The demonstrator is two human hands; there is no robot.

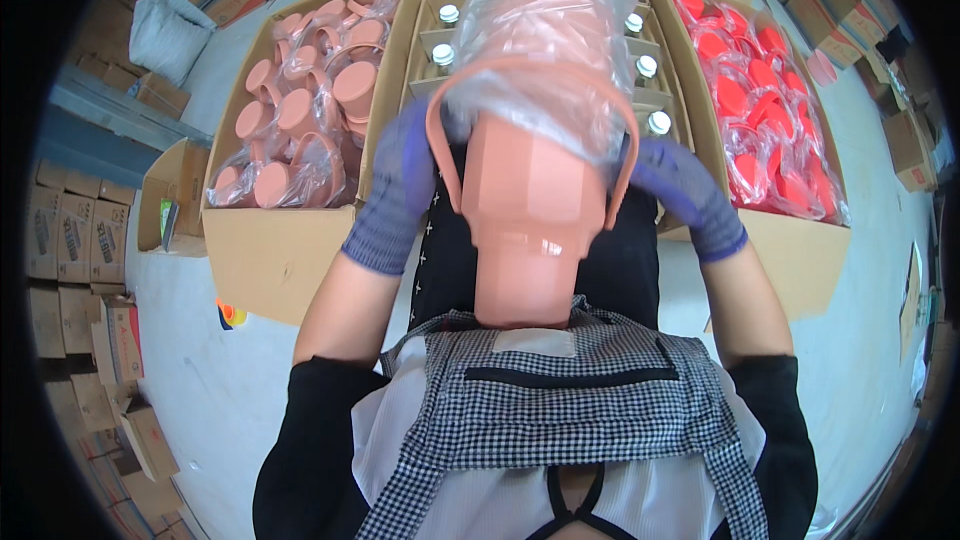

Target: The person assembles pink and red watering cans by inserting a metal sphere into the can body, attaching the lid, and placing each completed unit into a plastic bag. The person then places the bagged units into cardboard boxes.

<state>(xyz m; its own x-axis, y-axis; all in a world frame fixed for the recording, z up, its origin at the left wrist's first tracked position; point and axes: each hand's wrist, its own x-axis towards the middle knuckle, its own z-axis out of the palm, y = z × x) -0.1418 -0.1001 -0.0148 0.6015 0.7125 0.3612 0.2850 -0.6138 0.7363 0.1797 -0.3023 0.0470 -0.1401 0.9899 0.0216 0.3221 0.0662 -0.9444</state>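
A large pink tumbler (530, 180) with a loop handle stands in front of me, its narrow end against my checked apron (570, 420). Clear plastic bag (545, 20) covers its far part, where more pink ridges show through, and the bag's mouth lies around the tumbler inside the handle. My left hand (405, 155), in a purple-grey glove, is closed at the bag's left edge, its fingertips partly hidden behind the handle. On the other side my right hand (680, 185), gloved alike, closes at the bag's right edge beside the handle; its fingertips are partly covered.
A carton (285, 240) of plastic-wrapped pink handled lids stands left, a carton (790, 250) of wrapped red ones right. Between them, a divided carton (425, 50) holds white-capped bottles. Stacked boxes (75, 230) line the left side. A small orange and yellow object (231, 313) lies on the floor.
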